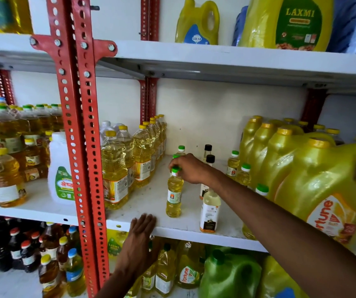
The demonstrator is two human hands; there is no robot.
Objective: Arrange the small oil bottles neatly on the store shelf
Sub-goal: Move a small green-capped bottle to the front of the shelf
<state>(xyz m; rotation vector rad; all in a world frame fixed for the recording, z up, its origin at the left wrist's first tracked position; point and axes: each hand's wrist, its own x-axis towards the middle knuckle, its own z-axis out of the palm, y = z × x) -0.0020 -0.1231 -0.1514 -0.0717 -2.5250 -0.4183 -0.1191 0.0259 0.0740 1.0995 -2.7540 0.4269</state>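
Observation:
On the middle white shelf (151, 198) stands a small yellow oil bottle with a green cap (174, 194). My right hand (188, 169) grips its cap from above. Behind it stand two more green-capped small bottles (181, 149) in a line. To the right are black-capped bottles (207, 150), a white-labelled one (209, 208) and other green-capped small bottles (233, 163). My left hand (141, 235) rests flat on the shelf's front edge, fingers apart, holding nothing.
Tall yellow-capped oil bottles (116, 168) line the left of the open gap. Large yellow Fortune jugs (323, 190) crowd the right. A red perforated upright (80, 147) stands at the left. More bottles fill the shelves above and below.

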